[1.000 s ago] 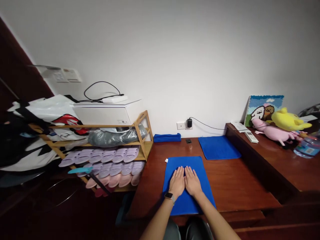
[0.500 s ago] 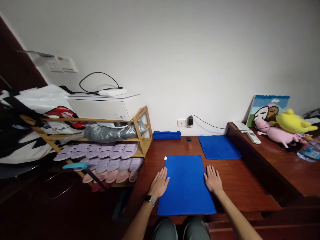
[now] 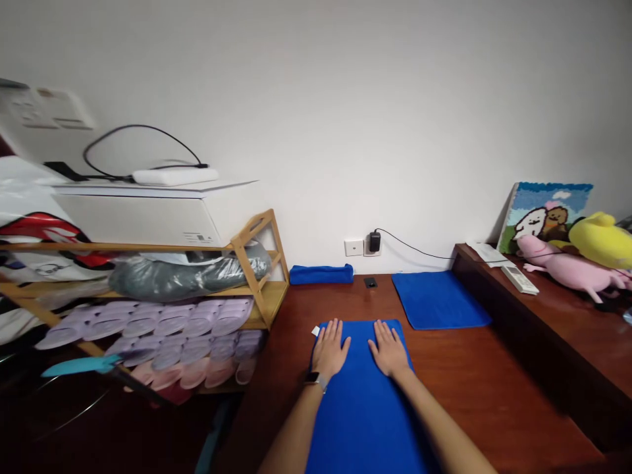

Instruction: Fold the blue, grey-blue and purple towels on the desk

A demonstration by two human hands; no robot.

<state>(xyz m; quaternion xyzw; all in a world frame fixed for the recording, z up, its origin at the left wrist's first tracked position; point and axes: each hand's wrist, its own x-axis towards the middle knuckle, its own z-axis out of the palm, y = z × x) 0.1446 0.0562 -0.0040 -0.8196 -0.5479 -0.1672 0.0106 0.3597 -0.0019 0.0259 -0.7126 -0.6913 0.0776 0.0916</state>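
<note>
A blue cloth (image 3: 365,415) lies spread flat on the brown wooden desk (image 3: 459,375), with a small white tag at its upper left corner. My left hand (image 3: 332,349) rests flat near that corner, fingers apart, a watch on the wrist. Near the cloth's upper right corner my right hand (image 3: 390,349) lies flat too, its thumb pointing inward. Neither hand grips anything. A rolled blue cloth (image 3: 320,274) sits against the wall, and a second flat blue cloth (image 3: 439,300) lies at the back right of the desk.
On the left stands a wooden rack (image 3: 276,296) with purple and pink slippers and a white box (image 3: 138,214) on top. A black plug (image 3: 375,241) is in the wall. The raised right surface holds a remote (image 3: 519,279), a pink plush toy (image 3: 567,266) and a picture (image 3: 548,217).
Both hands have moved inward and toward the far edge, from beside the cloth onto its upper part. The view has shifted closer to the desk, and the cloth's near edge is out of frame.
</note>
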